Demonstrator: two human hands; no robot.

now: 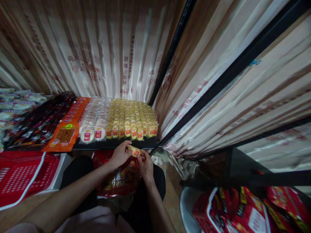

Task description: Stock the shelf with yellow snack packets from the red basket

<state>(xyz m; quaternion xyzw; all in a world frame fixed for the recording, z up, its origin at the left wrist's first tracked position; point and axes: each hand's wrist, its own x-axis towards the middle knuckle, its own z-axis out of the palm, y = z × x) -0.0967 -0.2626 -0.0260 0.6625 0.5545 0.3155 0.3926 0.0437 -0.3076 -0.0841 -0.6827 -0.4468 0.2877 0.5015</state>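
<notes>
Between my two hands is a small yellow wrapped snack with a red and white label. My left hand pinches its left end, and the fingers of my right hand close on its right end. Just beyond my hands, rows of similar yellow wrapped snacks stand packed on a dark shelf. Below, between my knees, a red and clear plastic bag holds more small wrapped pieces, partly hidden by my forearms.
Left of the yellow rows lie round white packaged snacks, orange packets and dark packets. A red basket is at lower left. Red snack bags fill a basket at lower right. Black bars cross pale curtains.
</notes>
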